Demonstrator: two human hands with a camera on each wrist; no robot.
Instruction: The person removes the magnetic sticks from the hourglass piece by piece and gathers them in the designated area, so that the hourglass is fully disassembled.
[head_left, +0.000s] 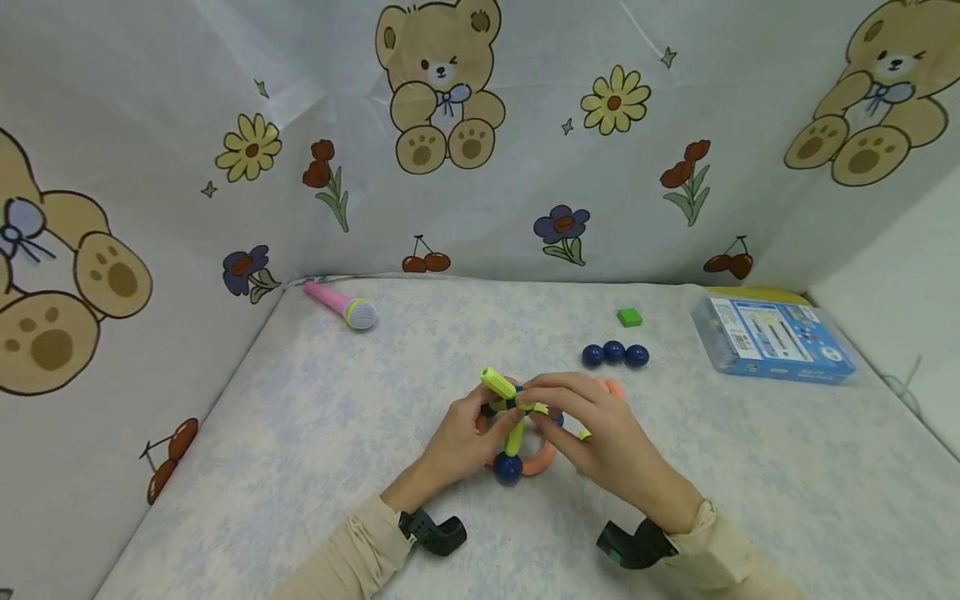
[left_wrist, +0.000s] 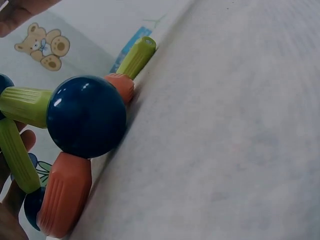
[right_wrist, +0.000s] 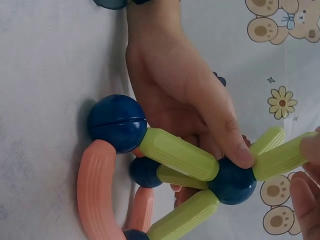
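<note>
A magnetic stick-and-ball frame point(head_left: 507, 468) stands on the table between both hands. Curved coral sticks point(right_wrist: 96, 187) and blue balls point(right_wrist: 117, 122) form its base. Yellow-green sticks point(right_wrist: 180, 154) slope up from there to a top blue ball point(right_wrist: 232, 187). My left hand point(head_left: 461, 437) holds this top ball, thumb pressed on it and the other fingers partly hidden behind. My right hand point(head_left: 600, 421) pinches a yellow-green stick point(right_wrist: 281, 156) whose end touches the top ball. Another yellow-green stick point(head_left: 497, 382) juts up from the top. In the left wrist view, a lower ball point(left_wrist: 86, 117) fills the foreground.
Three blue balls point(head_left: 613, 352) lie in a row beyond my right hand, with a green block point(head_left: 629, 317) behind. A blue toy box point(head_left: 780, 337) lies at the back right. At the back left is a pink toy microphone point(head_left: 341, 304). A patterned cloth point(head_left: 480, 217) hangs behind.
</note>
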